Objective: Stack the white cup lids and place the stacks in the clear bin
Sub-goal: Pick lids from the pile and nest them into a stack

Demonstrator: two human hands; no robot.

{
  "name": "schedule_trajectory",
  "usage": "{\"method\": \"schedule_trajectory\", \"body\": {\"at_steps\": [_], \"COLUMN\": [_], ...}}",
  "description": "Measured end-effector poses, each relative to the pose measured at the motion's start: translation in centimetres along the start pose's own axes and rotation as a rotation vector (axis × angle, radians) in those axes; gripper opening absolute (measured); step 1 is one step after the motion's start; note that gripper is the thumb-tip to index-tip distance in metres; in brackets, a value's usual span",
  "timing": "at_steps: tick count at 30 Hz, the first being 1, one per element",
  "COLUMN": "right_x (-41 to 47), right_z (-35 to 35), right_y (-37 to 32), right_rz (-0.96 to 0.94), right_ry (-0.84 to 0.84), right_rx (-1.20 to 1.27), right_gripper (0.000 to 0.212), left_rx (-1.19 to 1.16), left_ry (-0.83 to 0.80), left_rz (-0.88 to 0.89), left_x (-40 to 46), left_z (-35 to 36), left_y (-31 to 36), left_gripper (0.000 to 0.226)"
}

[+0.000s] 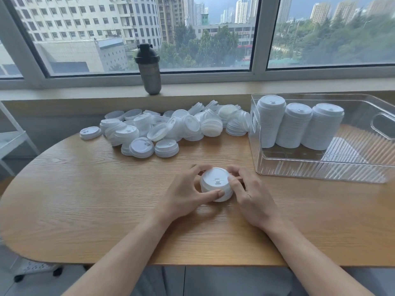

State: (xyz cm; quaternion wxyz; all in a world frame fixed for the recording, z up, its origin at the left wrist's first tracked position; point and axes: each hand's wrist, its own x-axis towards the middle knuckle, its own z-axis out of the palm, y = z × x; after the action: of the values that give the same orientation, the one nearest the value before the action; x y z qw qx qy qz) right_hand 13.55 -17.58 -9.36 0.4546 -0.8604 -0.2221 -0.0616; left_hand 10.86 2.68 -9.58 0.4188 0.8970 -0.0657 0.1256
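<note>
A short stack of white cup lids (pixel 215 182) stands on the wooden table (pixel 85 199) in front of me. My left hand (pixel 186 194) grips its left side, thumb along the front. My right hand (pixel 248 193) grips its right side with curled fingers. A loose pile of white lids (pixel 171 127) lies at the back of the table. The clear bin (pixel 320 167) sits at the right and holds three tall lid stacks (pixel 296 124) side by side at its left end.
A dark shaker bottle (pixel 149 69) stands on the window sill behind the pile. A white metal rack (pixel 12 137) is off the table's left end. The table's rounded left edge and front edge are near.
</note>
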Motion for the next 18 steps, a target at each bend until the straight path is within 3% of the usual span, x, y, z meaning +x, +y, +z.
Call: {"method": "schedule_trajectory", "body": {"at_steps": [2,13,18], "right_x": [0.05,-0.01,-0.38], "right_z": [0.02,0.09,0.11], "right_y": [0.11,0.13,-0.09], "right_rz": [-0.017,-0.058,-0.016], "right_ry": [-0.006,-0.015,-0.086], "right_rx": [-0.014,-0.096,-0.118], "right_gripper": [0.019,0.031,0.049], "left_rx": [0.008,0.091,0.062], "left_ry": [-0.008,-0.016,-0.049], "left_rz": [0.004,0.029,0.011], "left_x": [-0.04,-0.08,-0.55], "left_z": [0.10,0.29,-0.07], "left_y": [0.07,-0.28,-0.40], "left_gripper": [0.075,0.088,0.090]}}
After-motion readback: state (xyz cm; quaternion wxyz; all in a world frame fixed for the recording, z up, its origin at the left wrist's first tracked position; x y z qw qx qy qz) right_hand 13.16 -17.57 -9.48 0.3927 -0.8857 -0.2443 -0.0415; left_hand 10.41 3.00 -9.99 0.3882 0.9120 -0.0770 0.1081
